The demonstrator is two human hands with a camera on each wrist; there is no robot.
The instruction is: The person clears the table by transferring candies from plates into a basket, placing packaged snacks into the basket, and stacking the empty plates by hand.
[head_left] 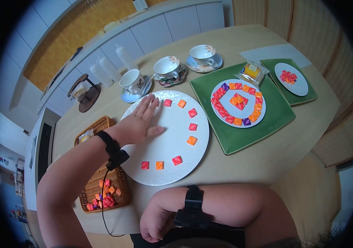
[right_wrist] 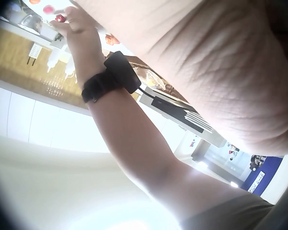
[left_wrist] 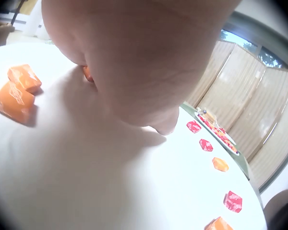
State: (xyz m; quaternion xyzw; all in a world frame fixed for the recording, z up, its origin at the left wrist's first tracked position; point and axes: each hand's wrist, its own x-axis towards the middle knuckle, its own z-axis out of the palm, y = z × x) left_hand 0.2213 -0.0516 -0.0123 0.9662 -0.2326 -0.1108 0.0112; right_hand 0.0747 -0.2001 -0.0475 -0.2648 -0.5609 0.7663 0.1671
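Note:
My left hand [head_left: 142, 119] lies flat on the left part of a large white plate [head_left: 172, 173], fingers straight and spread, holding nothing. Several red and orange wrapped candies [head_left: 192, 127] sit in an arc along the plate's far, right and near rim. In the left wrist view my palm [left_wrist: 134, 62] hovers just over the plate [left_wrist: 110, 182], with orange candies [left_wrist: 17, 91] to the left and red ones [left_wrist: 193, 126] to the right. My right hand [head_left: 155, 222] rests at the table's near edge, fingers loosely curled, nothing in it.
A wicker basket [head_left: 86, 191] left of the plate holds more candies [head_left: 104, 199]. A green tray [head_left: 242, 140] carries a small plate [head_left: 221, 91] ringed with candies. Beyond stand three teacups [head_left: 167, 66], squeeze bottles [head_left: 125, 57], a packet [head_left: 252, 72] and a second tray [head_left: 306, 97].

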